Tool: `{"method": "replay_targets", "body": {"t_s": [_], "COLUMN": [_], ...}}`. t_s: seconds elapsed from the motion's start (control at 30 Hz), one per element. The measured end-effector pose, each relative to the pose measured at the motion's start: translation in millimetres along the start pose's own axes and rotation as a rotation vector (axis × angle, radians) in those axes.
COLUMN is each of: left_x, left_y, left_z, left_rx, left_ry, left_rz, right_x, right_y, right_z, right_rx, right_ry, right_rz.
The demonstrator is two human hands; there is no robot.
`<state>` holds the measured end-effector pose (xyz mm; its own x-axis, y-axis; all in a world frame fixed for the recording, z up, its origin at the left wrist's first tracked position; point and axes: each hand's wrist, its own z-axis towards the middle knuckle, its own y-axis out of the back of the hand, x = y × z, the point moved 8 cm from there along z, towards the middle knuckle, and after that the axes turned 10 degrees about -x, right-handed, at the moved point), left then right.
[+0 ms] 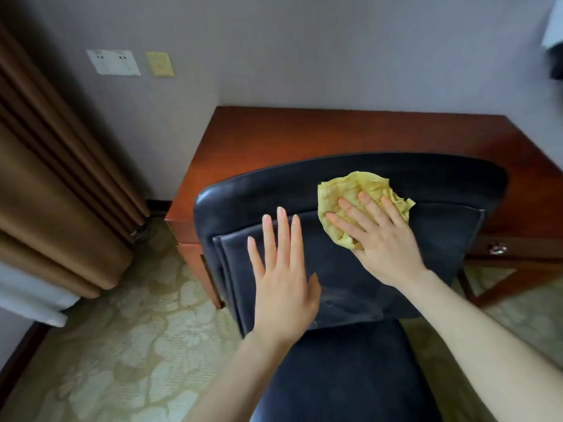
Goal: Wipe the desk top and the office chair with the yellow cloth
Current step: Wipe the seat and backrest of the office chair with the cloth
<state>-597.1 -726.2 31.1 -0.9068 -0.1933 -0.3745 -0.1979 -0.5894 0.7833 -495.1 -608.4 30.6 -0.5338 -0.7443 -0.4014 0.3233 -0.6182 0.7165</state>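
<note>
A dark navy office chair [350,190] stands pushed against the reddish wooden desk [304,132], its backrest facing me. The crumpled yellow cloth [344,188] lies on the upper part of the backrest. My right hand [380,239] presses flat on the cloth with straight, spread fingers. My left hand [280,278] lies flat on the backrest to the left of the cloth, fingers straight, holding nothing. The chair seat [344,376] shows below my arms.
Brown curtains [51,184] hang at the left. Wall sockets [114,62] sit on the grey wall above the patterned carpet [128,345]. A drawer knob [498,248] shows on the desk's front at the right. A dark object [556,65] is at the far right edge.
</note>
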Motion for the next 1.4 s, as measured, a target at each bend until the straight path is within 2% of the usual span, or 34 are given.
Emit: {"method": "replay_targets", "body": {"t_s": [0.17,0.33,0.43,0.53,0.63,0.77,0.97,1.03,1.13,1.23,1.33,1.4], "left_x": [-45.4,-90.3,-104.2,-102.7,-98.3,-90.6,-73.9,-68.2,-66.2,-66.6,-71.8,-76.6], "left_y": [-51.6,-79.9,-82.8,-70.7,-51.7,-25.9,-1.2,1.8,2.9,6.9,7.1,2.2], "left_z": [7.2,17.9,17.1,16.5,3.2,-23.7,-59.6,-70.1,-84.0,-96.5,-109.9,-117.1], "left_rx": [0.055,0.133,0.207,0.256,0.324,0.368,0.343,0.324,0.304,0.277,0.267,0.267], "left_ry": [-0.029,0.11,0.269,0.311,0.341,0.383,0.425,0.438,0.458,0.479,0.489,0.515], "left_rz": [0.086,0.228,0.29,0.324,0.303,0.202,0.001,-0.082,-0.171,-0.191,-0.121,-0.091], "right_x": [-53.4,-109.2,-124.5,-125.4,-119.5,-104.2,-80.5,-77.0,-72.9,-67.3,-56.7,-47.7], "right_y": [-1.2,5.9,6.7,8.6,6.0,5.9,11.0,12.6,17.2,22.8,23.6,21.6], "right_z": [-43.5,-78.2,-87.5,-80.8,-75.9,-70.0,-57.4,-54.5,-55.6,-56.6,-52.9,-46.8], "right_rx": [0.038,0.064,0.114,0.129,0.237,0.334,0.481,0.519,0.387,0.242,0.166,0.194], "right_ry": [-0.102,-0.118,-0.097,-0.163,-0.261,-0.524,-0.799,-0.96,-1.386,-1.724,-1.918,-2.031], "right_rz": [0.046,0.157,0.266,0.387,0.509,0.714,0.805,0.921,1.299,1.506,1.67,1.912]}}
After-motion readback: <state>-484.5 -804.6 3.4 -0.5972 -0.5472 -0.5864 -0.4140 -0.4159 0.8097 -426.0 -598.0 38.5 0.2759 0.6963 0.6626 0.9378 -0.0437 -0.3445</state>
